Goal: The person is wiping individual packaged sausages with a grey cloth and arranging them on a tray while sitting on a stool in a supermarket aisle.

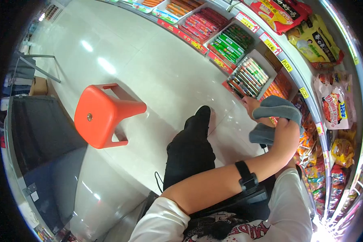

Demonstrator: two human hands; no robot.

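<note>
My left hand [286, 121] is at the grey cloth [276, 106], which folds around it and hides its fingers; its arm crosses in front of my body and bears a black strap. Beyond the cloth, my right hand [250, 106] grips the near edge of an open box [270, 65] of wrapped snack sticks [251, 75] on the low shelf. The box sits askew and its contents are slightly blurred. The left forearm and the cloth partly hide my right arm. Beside that box stands another with green-wrapped sticks [230, 45].
An orange plastic stool [92, 116] lies tipped on the tiled floor, left of my black-clad leg. More boxes of red sticks [202, 24] line the shelf. Bagged snacks [335, 103] fill the upper shelf at right, behind a price rail [304, 90]. A dark mesh chair back [45, 127] stands at left.
</note>
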